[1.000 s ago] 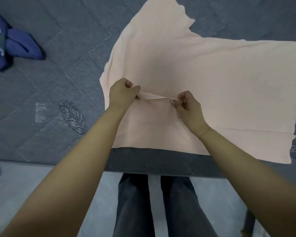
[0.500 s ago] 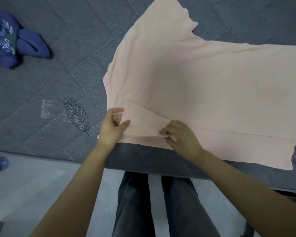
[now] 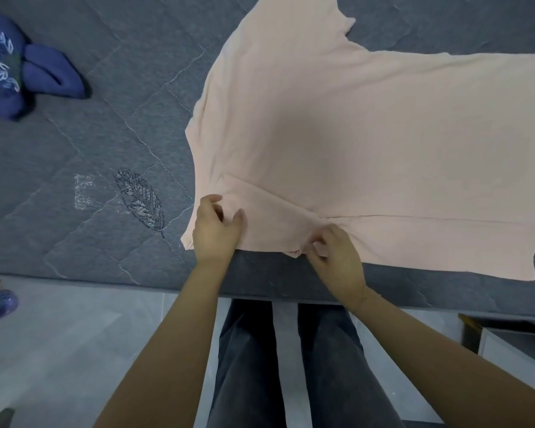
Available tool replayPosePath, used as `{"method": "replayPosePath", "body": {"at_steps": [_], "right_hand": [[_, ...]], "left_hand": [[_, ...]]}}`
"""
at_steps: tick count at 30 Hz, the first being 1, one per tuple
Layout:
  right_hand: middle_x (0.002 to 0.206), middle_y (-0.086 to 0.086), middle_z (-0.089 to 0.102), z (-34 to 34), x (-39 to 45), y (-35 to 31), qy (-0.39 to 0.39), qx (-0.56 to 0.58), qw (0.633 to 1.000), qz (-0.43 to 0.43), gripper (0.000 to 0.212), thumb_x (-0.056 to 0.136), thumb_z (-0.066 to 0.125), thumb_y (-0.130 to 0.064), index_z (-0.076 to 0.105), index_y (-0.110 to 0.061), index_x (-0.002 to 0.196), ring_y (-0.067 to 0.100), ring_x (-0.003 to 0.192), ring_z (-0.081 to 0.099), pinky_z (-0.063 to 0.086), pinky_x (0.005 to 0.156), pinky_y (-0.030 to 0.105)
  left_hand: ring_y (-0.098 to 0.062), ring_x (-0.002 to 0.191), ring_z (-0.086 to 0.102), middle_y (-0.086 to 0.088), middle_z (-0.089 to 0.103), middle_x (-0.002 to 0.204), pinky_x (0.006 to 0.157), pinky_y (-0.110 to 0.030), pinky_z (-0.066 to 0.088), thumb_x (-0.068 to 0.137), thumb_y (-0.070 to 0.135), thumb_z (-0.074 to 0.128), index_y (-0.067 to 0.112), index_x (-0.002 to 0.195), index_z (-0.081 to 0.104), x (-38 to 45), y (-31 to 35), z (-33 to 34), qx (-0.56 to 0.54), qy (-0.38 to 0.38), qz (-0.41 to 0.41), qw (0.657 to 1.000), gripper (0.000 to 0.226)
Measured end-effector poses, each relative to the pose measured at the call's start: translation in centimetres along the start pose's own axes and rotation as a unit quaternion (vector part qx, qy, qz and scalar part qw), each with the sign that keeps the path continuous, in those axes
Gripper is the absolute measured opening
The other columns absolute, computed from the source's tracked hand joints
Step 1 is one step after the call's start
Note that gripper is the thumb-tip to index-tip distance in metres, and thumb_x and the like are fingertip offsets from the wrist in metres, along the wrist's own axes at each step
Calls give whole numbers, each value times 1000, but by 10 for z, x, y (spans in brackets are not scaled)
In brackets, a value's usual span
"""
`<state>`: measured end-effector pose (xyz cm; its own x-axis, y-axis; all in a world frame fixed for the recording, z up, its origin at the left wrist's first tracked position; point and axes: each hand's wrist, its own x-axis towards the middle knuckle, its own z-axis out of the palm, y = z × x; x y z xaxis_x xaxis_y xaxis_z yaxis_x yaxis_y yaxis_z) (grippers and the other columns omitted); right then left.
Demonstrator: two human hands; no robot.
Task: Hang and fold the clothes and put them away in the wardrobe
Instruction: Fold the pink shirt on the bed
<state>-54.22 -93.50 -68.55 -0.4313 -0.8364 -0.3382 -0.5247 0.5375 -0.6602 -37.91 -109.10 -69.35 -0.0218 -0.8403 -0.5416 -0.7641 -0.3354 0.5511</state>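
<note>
Peach shirt [image 3: 352,143] being pinched at its near hem by left hand [image 3: 217,231], folded edge being gripped by right hand [image 3: 337,261], bed [image 3: 105,134] underneath

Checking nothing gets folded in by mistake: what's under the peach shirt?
The peach shirt lies flat on the grey quilted bedspread, which shows around it. Whatever is directly beneath is covered; no lump shows.

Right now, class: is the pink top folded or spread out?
Mostly spread flat on the bed; only the near edge of the pink top is folded over.
</note>
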Motion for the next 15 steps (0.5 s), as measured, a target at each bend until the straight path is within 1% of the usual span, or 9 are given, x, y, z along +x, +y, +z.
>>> {"method": "replayPosePath", "body": {"at_steps": [1, 2, 4, 6, 9, 11, 12, 14, 15], "right_hand": [[90, 2, 63, -1, 2, -1, 22, 64, 992, 103, 7, 88, 67, -13, 63, -8, 90, 18, 84, 58, 46, 73, 25], [90, 0, 63, -1, 6, -1, 33, 132, 972, 193, 9, 90, 66, -18, 62, -10, 92, 16, 84, 58, 46, 73, 21], [88, -4, 63, -1, 18, -3, 53, 233, 925, 294, 8, 90, 67, -19, 62, -13, 94, 12, 83, 58, 46, 71, 12], [88, -2, 64, -1, 31, -9, 84, 316, 886, 329, 11, 89, 69, -13, 64, -12, 98, 10, 81, 58, 47, 69, 8], [86, 3, 65, -3, 46, -13, 157, 345, 851, 364, 15, 85, 70, -8, 64, -8, 99, 14, 81, 59, 52, 76, 20], [90, 8, 67, -3, 48, -12, 166, 324, 849, 383, 9, 87, 69, -12, 61, -11, 92, 22, 85, 62, 54, 80, 29], [94, 10, 68, -1, 45, -12, 153, 321, 850, 388, 10, 88, 68, -17, 59, -12, 90, 24, 86, 64, 55, 77, 30], [96, 9, 68, 4, 38, -15, 117, 328, 850, 396, 22, 88, 69, -32, 55, -15, 90, 19, 82, 63, 51, 65, 21], [95, 5, 66, 8, 36, -18, 108, 338, 846, 398, 27, 86, 70, -38, 52, -18, 91, 15, 80, 61, 48, 62, 17]], "left_hand": [[-15, 88, 55, 4, 56, 100, 81, -30, 42, 82, 33, 72, 20, 121, 48, 2, 2, 1, -9, 7, -11, 1000, 47], [-16, 87, 54, 2, 55, 99, 81, -28, 42, 83, 31, 73, 17, 121, 47, 4, 4, 3, -25, 8, -10, 1000, 48], [-14, 83, 50, 5, 51, 92, 80, -25, 42, 86, 18, 72, 13, 120, 49, 9, 10, 4, -72, -16, 30, 997, 42], [-9, 76, 46, 11, 50, 85, 75, -22, 41, 86, 6, 69, 18, 109, 56, 14, 17, 4, -112, -41, 90, 989, 29], [-1, 72, 46, 16, 53, 88, 71, -22, 40, 86, 6, 68, 30, 95, 56, 24, 22, 3, -130, -28, 126, 983, 28], [2, 73, 47, 18, 53, 90, 75, -25, 44, 87, 12, 68, 30, 101, 53, 30, 20, 3, -114, -23, 109, 987, 27], [0, 74, 48, 17, 52, 91, 79, -29, 47, 88, 18, 69, 28, 106, 52, 31, 18, 3, -99, -28, 96, 990, 27], [-10, 78, 52, 11, 53, 95, 84, -38, 51, 87, 28, 72, 26, 114, 47, 30, 14, 0, -74, -52, 78, 993, 37], [-16, 80, 55, 8, 54, 96, 83, -41, 52, 85, 29, 74, 26, 116, 44, 29, 12, -2, -72, -64, 74, 993, 43]]}}
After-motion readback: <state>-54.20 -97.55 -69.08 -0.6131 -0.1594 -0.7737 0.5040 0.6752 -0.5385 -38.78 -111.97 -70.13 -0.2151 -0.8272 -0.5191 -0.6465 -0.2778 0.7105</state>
